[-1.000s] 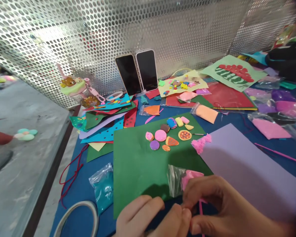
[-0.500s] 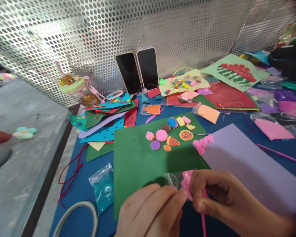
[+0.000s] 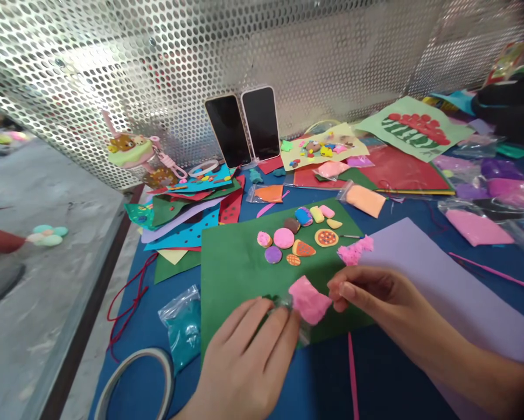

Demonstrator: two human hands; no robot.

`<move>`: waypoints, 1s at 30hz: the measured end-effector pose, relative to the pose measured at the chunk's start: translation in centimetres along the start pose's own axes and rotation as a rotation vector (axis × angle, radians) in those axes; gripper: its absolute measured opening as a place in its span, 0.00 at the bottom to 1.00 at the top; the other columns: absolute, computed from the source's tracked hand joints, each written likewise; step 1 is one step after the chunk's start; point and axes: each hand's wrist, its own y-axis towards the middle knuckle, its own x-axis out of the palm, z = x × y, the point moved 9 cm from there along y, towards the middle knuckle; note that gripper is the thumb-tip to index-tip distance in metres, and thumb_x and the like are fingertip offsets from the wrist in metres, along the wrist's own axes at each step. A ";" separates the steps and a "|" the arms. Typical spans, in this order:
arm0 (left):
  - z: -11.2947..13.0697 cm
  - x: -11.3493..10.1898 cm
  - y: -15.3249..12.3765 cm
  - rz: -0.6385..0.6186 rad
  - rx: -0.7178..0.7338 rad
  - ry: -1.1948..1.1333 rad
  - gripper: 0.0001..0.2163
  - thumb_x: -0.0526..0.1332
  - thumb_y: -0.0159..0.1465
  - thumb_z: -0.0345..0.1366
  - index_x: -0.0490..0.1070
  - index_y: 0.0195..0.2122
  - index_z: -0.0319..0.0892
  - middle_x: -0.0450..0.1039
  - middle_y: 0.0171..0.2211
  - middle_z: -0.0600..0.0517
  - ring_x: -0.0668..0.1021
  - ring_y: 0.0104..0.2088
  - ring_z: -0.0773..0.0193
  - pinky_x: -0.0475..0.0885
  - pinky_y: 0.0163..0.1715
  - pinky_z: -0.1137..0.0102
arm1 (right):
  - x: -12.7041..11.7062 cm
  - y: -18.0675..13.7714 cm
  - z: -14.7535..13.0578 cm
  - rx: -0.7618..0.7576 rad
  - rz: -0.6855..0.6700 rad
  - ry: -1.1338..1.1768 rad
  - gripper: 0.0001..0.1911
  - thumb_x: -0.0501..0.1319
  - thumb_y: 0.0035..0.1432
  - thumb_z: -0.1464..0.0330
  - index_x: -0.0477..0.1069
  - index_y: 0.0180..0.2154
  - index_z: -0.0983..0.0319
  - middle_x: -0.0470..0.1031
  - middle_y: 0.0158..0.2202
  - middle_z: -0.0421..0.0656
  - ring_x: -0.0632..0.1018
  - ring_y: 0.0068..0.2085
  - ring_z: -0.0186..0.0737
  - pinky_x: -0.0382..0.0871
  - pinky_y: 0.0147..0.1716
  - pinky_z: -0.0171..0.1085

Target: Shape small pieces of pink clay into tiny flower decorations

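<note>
A soft lump of pink modelling clay [image 3: 310,300] sits between my hands, above the green paper [image 3: 231,262]. My left hand [image 3: 251,356] has its fingers closed on a small clear zip bag [image 3: 304,335], mostly hidden by the fingers and the clay. The thumb and fingers of my right hand [image 3: 371,291] are pinched together at the clay's right corner, which is drawn to a point there. On the blue tabletop below lies a thin pink modelling stick [image 3: 353,373]. Beyond my hands, small clay foods, among them a pizza [image 3: 327,237] and a pink disc [image 3: 283,238], rest on the green paper.
A roll of tape [image 3: 168,379] and a bag of teal clay [image 3: 184,335] are on the left. Purple paper [image 3: 406,251] lies at right. Two phones [image 3: 261,125] lean against the perforated metal panel [image 3: 332,58]. Decorated papers [image 3: 183,230] are piled at back left.
My right hand has moved up and left the pink stick, which now lies on the table. The pink clay is raised and more exposed. My left hand has shifted left with the bag.
</note>
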 end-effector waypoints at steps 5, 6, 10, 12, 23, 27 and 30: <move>-1.4 -0.9 0.8 -0.105 -0.186 -0.160 0.17 0.53 0.59 0.24 0.73 0.46 0.43 0.77 0.43 0.52 0.75 0.45 0.58 0.70 0.48 0.62 | 0.3 0.1 0.7 0.041 -0.040 0.079 0.11 0.66 0.54 0.62 0.73 0.24 0.60 0.72 0.22 0.35 0.70 0.26 0.27 0.63 0.27 0.24; -1.6 -1.2 1.1 -0.087 -0.231 -0.241 0.16 0.55 0.58 0.25 0.73 0.44 0.44 0.77 0.42 0.52 0.75 0.45 0.59 0.70 0.47 0.64 | 0.4 0.1 0.8 0.052 -0.042 0.091 0.12 0.66 0.53 0.62 0.72 0.23 0.60 0.72 0.21 0.35 0.70 0.26 0.27 0.62 0.27 0.24; -2.6 -1.0 2.3 -0.019 -0.448 -0.604 0.08 0.65 0.53 0.28 0.74 0.35 0.44 0.78 0.33 0.55 0.77 0.35 0.66 0.73 0.37 0.73 | 1.0 -0.3 0.6 0.068 -0.080 0.155 0.12 0.68 0.50 0.62 0.72 0.22 0.61 0.71 0.20 0.35 0.69 0.24 0.27 0.62 0.25 0.26; -3.2 0.7 2.5 -0.057 -0.637 -0.801 0.09 0.70 0.49 0.29 0.74 0.32 0.44 0.78 0.30 0.56 0.78 0.32 0.67 0.73 0.32 0.76 | 1.5 -0.5 0.2 0.043 -0.125 0.185 0.12 0.70 0.48 0.63 0.72 0.22 0.61 0.71 0.20 0.36 0.70 0.24 0.28 0.62 0.25 0.27; -2.7 2.5 1.2 0.036 -0.874 -1.097 0.02 0.68 0.52 0.30 0.79 0.26 0.44 0.78 0.25 0.55 0.78 0.27 0.67 0.71 0.29 0.75 | 2.4 -1.3 -0.2 0.003 -0.198 0.165 0.10 0.73 0.41 0.71 0.73 0.20 0.61 0.74 0.20 0.36 0.73 0.24 0.30 0.67 0.26 0.28; -2.6 1.4 1.3 0.155 -0.785 -1.002 0.04 0.67 0.52 0.27 0.78 0.26 0.44 0.78 0.24 0.55 0.78 0.26 0.67 0.72 0.29 0.74 | 2.6 -1.4 -0.2 0.007 -0.173 0.157 0.09 0.73 0.41 0.68 0.74 0.20 0.61 0.75 0.20 0.37 0.75 0.24 0.32 0.69 0.27 0.30; -2.5 1.1 1.2 0.190 -0.783 -0.960 0.05 0.65 0.53 0.25 0.77 0.25 0.43 0.78 0.25 0.55 0.78 0.26 0.67 0.73 0.29 0.74 | 2.6 -1.4 -0.3 -0.016 -0.148 0.125 0.08 0.73 0.42 0.66 0.76 0.21 0.61 0.76 0.21 0.38 0.76 0.25 0.34 0.71 0.28 0.31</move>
